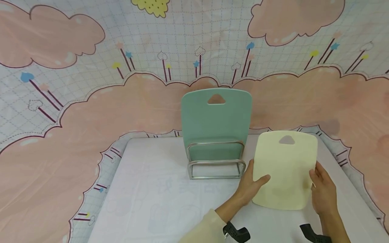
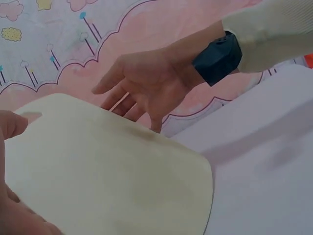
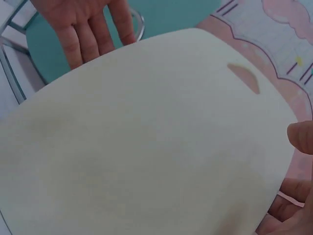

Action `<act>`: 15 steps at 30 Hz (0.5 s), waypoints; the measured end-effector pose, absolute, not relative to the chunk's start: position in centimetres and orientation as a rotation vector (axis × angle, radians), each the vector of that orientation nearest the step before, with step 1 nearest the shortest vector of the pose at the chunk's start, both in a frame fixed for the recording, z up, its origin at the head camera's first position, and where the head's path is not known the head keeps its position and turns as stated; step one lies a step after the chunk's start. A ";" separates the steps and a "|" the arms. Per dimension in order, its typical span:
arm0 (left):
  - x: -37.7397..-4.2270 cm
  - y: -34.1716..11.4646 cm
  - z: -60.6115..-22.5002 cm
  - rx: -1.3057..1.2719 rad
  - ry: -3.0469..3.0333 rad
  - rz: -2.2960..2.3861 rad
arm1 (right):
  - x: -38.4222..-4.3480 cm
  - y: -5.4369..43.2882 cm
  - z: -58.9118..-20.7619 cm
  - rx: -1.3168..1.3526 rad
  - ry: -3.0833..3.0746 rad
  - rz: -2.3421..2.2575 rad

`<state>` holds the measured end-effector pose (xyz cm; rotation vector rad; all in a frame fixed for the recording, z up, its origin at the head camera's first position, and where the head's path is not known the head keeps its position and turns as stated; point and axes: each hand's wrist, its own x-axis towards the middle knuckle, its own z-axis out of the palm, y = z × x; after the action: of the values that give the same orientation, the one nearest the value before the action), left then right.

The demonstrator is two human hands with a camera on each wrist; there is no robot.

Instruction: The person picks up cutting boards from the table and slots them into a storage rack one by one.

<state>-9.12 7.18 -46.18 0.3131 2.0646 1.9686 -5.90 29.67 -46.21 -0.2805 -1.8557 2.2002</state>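
Both hands hold a pale yellow cutting board [image 1: 285, 162] by its opposite sides, over the right part of the white table. The board faces me, its grey-looking handle slot at the top. My left hand [image 1: 249, 185] grips the left edge, with its thumb over the front and its fingers partly hidden behind. At the right edge, my right hand [image 1: 325, 189] has its thumb by the rim; in the right wrist view its fingers [image 3: 288, 208] reach behind the board. To the left, a green cutting board [image 1: 217, 125] stands upright in a metal wire rack [image 1: 216, 170].
The white table [image 1: 146, 195] extends left and in front of the rack. Behind it hangs a patterned cloth [image 1: 152, 108] with pink clouds. A black band [image 1: 237, 233] is worn on the left wrist, and another [image 1: 314, 234] on the right.
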 end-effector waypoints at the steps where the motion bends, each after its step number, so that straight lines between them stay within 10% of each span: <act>1: -9.2 7.1 -46.1 0.325 2.083 1.950 | -5.8 29.6 -46.1 -0.278 -1.852 2.191; 15: -9.7 6.6 -45.7 0.392 2.128 1.958 | -6.1 29.2 -45.2 0.081 -1.379 2.353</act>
<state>-9.66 6.61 -45.71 0.3919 2.1276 1.9584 -6.11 29.22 -45.17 0.0814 -1.3790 2.3535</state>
